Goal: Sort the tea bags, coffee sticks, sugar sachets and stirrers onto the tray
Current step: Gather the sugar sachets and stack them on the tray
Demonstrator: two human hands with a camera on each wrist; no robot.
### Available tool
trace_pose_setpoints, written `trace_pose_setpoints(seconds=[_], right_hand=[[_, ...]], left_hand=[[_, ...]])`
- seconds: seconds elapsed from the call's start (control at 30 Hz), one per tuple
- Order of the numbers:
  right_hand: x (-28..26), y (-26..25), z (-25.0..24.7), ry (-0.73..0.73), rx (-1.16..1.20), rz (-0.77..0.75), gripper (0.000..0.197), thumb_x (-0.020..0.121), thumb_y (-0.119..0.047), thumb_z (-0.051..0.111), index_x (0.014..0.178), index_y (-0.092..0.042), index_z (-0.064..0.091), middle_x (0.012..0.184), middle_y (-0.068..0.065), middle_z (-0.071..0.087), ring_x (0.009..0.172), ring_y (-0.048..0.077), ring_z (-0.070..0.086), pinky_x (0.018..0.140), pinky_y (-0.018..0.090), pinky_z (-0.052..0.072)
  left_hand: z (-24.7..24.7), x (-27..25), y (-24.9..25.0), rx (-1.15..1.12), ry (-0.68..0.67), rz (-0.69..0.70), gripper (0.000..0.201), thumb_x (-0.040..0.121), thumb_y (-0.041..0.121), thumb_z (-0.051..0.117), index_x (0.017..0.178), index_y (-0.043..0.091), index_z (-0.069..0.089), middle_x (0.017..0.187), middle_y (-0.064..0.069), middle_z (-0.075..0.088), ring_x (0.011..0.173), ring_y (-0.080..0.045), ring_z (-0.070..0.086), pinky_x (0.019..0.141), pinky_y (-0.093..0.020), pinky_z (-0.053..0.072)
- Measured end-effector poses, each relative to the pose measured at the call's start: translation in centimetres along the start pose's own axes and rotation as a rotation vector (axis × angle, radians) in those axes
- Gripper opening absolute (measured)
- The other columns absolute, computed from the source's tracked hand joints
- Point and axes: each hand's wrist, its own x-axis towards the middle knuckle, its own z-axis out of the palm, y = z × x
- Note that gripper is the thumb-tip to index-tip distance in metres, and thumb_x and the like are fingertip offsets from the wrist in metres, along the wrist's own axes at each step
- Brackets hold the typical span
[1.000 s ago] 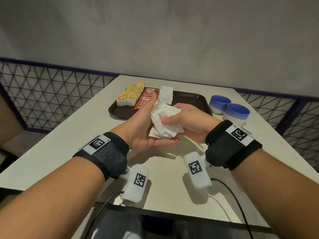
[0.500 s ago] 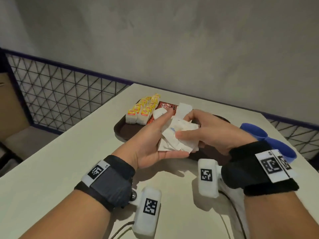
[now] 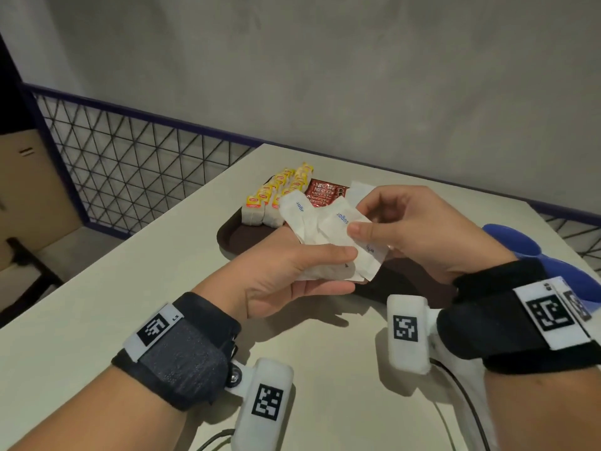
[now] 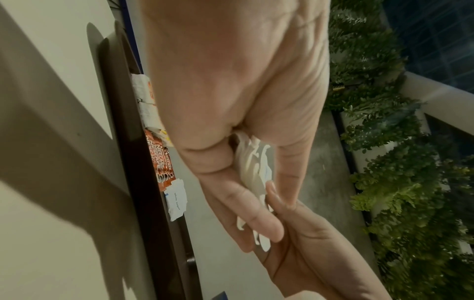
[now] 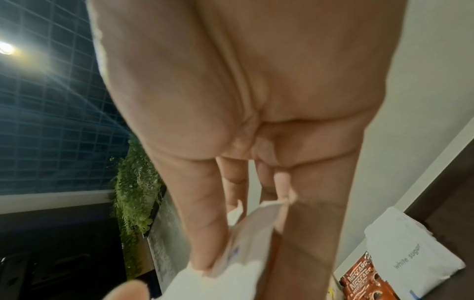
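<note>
A fanned bunch of crinkled white paper sugar sachets (image 3: 320,237), printed "sugar" in blue, is gripped above the brown tray (image 3: 229,234) by the left hand (image 3: 283,275). One sachet is pinched by the right hand (image 3: 419,229). Red Nescafé coffee sticks (image 3: 323,192) and yellow-tagged tea bags (image 3: 273,200) are laid on the tray.

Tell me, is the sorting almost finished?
Partly. Tea bags, coffee sticks and one sugar sachet already sit on the tray. Left hand and right hand hold more sugar sachets. No stirrers are visible.
</note>
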Motion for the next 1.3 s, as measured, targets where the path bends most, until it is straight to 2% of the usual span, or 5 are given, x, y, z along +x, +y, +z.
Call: trace_pose_setpoints(seconds=[0.13,0.5,0.73,1.0,1.3], right_hand=[[0.3,-0.3,0.9,0.011,0.049,0.010,0.017,0.088,-0.013,0.077,0.096,-0.001,0.070,0.090,0.017,0.076,0.071,0.023,0.074,0.056,0.031,0.059],[0.2,-1.1,-0.3,0.306,0.043,0.006,0.013,0.095,-0.012,0.067,0.090,-0.013,0.055,0.090,0.014,0.073,0.064,0.029,0.075,0.051,0.038,0.059],[0.3,-0.7,1.0,0.120,-0.341,-0.217,0.021,0.083,-0.006,0.073,0.076,-0.024,0.067,0.096,-0.004,0.074,0.092,0.015,0.072,0.081,0.044,0.061],[0.3,-1.0,2.1,0.082,-0.380,-0.122,0.025,0.083,0.001,0.068,0.081,-0.024,0.074,0.098,-0.007,0.069,0.089,0.006,0.065,0.067,0.019,0.055],[0.4,-0.8,0.5,0.150,-0.091,0.135,0.007,0.092,-0.025,0.068,0.098,-0.024,0.071,0.093,0.000,0.075,0.078,0.016,0.067,0.068,0.038,0.052]], left_hand=[[0.1,0.1,-0.1,0.018,0.054,0.035,0.048,0.093,0.003,0.069,0.136,0.022,0.061,0.122,-0.003,0.077,0.106,-0.018,0.076,0.072,-0.026,0.062],[0.0,-0.2,0.5,-0.048,0.151,-0.020,0.041,0.096,0.003,0.066,0.134,0.015,0.061,0.115,-0.010,0.078,0.098,-0.030,0.078,0.064,-0.026,0.062],[-0.3,-0.3,1.1,-0.232,0.227,-0.017,0.039,0.101,0.007,0.056,0.140,0.008,0.055,0.117,-0.019,0.076,0.099,-0.038,0.077,0.062,-0.031,0.064],[-0.1,-0.1,1.1,-0.159,0.314,0.073,0.043,0.094,0.013,0.071,0.135,0.009,0.060,0.102,-0.010,0.080,0.087,-0.028,0.079,0.063,-0.028,0.063],[0.5,-0.8,1.4,-0.095,0.221,0.033,0.042,0.097,0.007,0.067,0.138,0.008,0.058,0.116,-0.015,0.077,0.098,-0.030,0.078,0.067,-0.026,0.064]])
